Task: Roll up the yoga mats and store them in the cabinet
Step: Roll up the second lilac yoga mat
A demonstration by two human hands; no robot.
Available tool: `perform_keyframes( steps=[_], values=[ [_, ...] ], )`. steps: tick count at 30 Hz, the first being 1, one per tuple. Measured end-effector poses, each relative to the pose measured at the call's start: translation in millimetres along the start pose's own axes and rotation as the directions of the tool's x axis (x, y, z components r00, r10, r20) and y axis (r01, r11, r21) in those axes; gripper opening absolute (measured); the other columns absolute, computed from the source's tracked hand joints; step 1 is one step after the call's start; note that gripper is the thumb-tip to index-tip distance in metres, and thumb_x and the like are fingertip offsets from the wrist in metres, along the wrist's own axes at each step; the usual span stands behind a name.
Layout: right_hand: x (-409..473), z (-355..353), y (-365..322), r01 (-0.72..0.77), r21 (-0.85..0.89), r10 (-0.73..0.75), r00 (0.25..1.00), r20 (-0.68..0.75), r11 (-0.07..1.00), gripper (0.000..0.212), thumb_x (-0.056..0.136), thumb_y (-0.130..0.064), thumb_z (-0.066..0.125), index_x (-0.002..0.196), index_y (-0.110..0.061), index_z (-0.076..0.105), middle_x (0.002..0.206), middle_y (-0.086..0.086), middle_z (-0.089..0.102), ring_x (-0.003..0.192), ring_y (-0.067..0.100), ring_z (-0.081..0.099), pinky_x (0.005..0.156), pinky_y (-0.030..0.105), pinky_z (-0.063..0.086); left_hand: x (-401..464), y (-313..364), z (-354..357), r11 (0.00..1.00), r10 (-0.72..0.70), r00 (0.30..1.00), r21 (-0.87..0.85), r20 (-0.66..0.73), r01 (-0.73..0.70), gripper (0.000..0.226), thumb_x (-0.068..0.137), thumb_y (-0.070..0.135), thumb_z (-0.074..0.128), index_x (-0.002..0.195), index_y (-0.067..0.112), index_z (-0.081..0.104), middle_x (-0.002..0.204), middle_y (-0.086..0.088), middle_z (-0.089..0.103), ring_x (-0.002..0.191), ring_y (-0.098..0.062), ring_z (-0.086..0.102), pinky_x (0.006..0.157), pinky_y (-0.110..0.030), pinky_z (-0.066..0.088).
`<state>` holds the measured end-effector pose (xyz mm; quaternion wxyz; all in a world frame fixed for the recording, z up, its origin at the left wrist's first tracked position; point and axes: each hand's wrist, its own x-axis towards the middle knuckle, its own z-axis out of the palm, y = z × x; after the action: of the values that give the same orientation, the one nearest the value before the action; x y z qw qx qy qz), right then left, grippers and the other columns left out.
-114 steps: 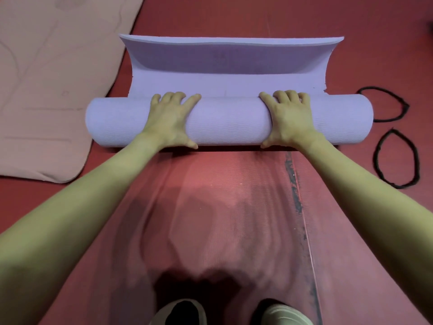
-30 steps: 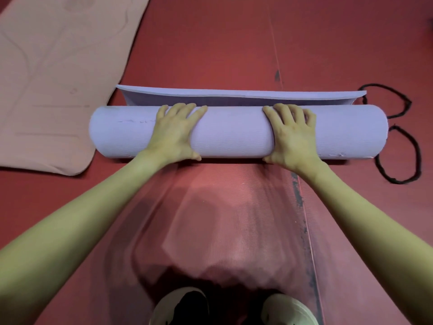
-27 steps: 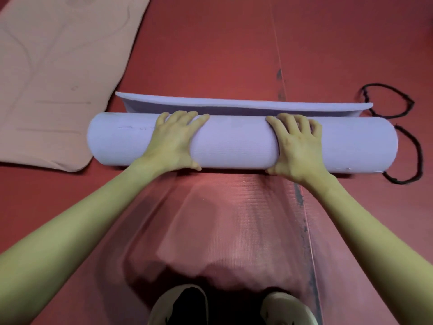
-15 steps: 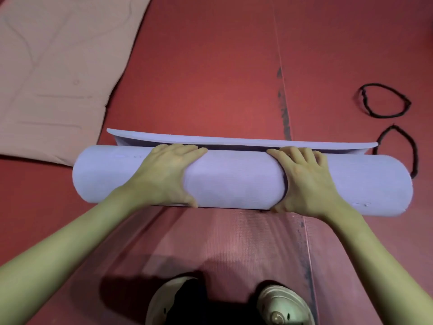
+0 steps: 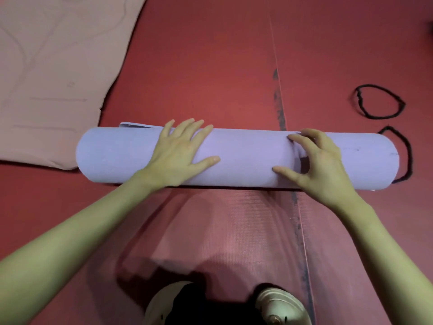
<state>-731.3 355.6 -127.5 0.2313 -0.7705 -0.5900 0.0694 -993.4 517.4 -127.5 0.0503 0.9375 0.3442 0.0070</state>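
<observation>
Purple yoga mat, rolled almost fully, lying crosswise on the red floor. Left hand flat on top, fingers straight and spread, pressing, gripping nothing. Right hand arched over the roll, fingertips near the loose edge, thumb on the near side; probably only touching, hard to say. Best to keep even pressure from both palms, tuck the last flap tight, square the ends, then bind with a black band lying just beside. Beige mat unrolled, far left
</observation>
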Motion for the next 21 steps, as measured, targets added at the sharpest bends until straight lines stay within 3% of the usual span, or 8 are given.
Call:
perform_keyframes(
  steps=[4,7,9,12,14,16,18,21],
  values=[
    [-4,-3,14,-0.140,-0.032,0.134,0.980,-0.145,0.990,0.068,0.076,-0.055,0.059,0.125,-0.007,0.059,0.138,0.019,0.045,0.131,0.035,0.039,0.109,0.043,0.026,23,5,-6,0.998,0.042,0.999,-0.048,0.002,-0.042,0.069,0.091,0.051,0.013,0.147,0.018,0.036,0.152,-0.008,0.037,0.141,-0.028,0.031,0.114,-0.052,0.018],
    [-11,-10,28,-0.228,0.004,0.223,0.948,-0.228,0.974,0.062,0.077,-0.049,0.061,0.122,-0.006,0.058,0.140,0.020,0.042,0.133,0.034,0.035,0.109,0.043,0.026,31,30,3,0.951,0.218,0.947,-0.166,-0.235,-0.260,0.056,0.083,0.007,0.028,0.134,0.002,0.052,0.138,-0.017,0.052,0.127,-0.035,0.049,0.109,-0.049,0.034],
    [-17,-14,39,-0.279,0.042,0.278,0.910,-0.307,0.959,0.065,0.075,-0.051,0.066,0.122,-0.006,0.057,0.136,0.020,0.043,0.128,0.033,0.037,0.107,0.043,0.029,39,51,11,0.915,0.270,0.901,-0.201,-0.338,-0.350,0.049,0.083,-0.002,0.037,0.128,-0.003,0.056,0.132,-0.020,0.056,0.121,-0.035,0.053,0.108,-0.045,0.036],
    [-25,-15,55,-0.346,0.077,0.348,0.855,-0.385,0.935,0.078,0.073,-0.054,0.076,0.127,-0.005,0.050,0.130,0.019,0.045,0.121,0.032,0.039,0.103,0.042,0.032,49,81,20,0.922,0.322,0.897,-0.116,-0.302,-0.370,0.050,0.094,0.029,0.045,0.136,0.001,0.050,0.140,-0.019,0.049,0.130,-0.033,0.047,0.112,-0.052,0.030],
    [-31,-15,69,-0.350,0.102,0.356,0.816,-0.456,0.931,0.071,0.081,-0.046,0.073,0.128,0.000,0.046,0.127,0.020,0.047,0.117,0.032,0.041,0.102,0.041,0.033,56,99,21,0.941,0.335,0.930,0.010,-0.150,-0.337,0.081,0.088,0.057,0.040,0.146,0.002,0.033,0.152,-0.021,0.033,0.140,-0.032,0.033,0.115,-0.058,0.020],
    [-39,-12,84,-0.335,0.127,0.348,0.765,-0.542,0.934,0.047,0.093,-0.027,0.060,0.125,0.005,0.047,0.122,0.023,0.050,0.112,0.034,0.043,0.098,0.042,0.034,65,112,19,0.951,0.272,0.962,0.146,0.021,-0.272,0.113,0.075,0.077,0.044,0.151,-0.001,0.012,0.157,-0.024,0.013,0.147,-0.033,0.014,0.116,-0.060,0.009],
    [-47,-8,103,-0.390,0.143,0.397,0.716,-0.574,0.910,0.035,0.090,-0.007,0.048,0.123,0.006,0.047,0.118,0.024,0.050,0.109,0.037,0.045,0.096,0.044,0.035,75,122,15,0.957,0.174,0.979,0.215,0.102,-0.193,0.137,0.061,0.084,0.056,0.150,-0.002,-0.002,0.158,-0.025,0.002,0.148,-0.035,0.002,0.116,-0.059,0.003],
    [-52,-5,130,-0.585,0.212,0.604,0.636,-0.479,0.783,0.053,0.074,0.003,0.038,0.126,0.004,0.047,0.123,0.025,0.048,0.113,0.043,0.043,0.097,0.047,0.032,90,125,12,0.958,0.087,0.987,0.262,0.133,-0.119,0.146,0.052,0.082,0.066,0.150,0.000,-0.005,0.158,-0.025,0.003,0.147,-0.036,0.005,0.116,-0.060,0.004]
  ],
)
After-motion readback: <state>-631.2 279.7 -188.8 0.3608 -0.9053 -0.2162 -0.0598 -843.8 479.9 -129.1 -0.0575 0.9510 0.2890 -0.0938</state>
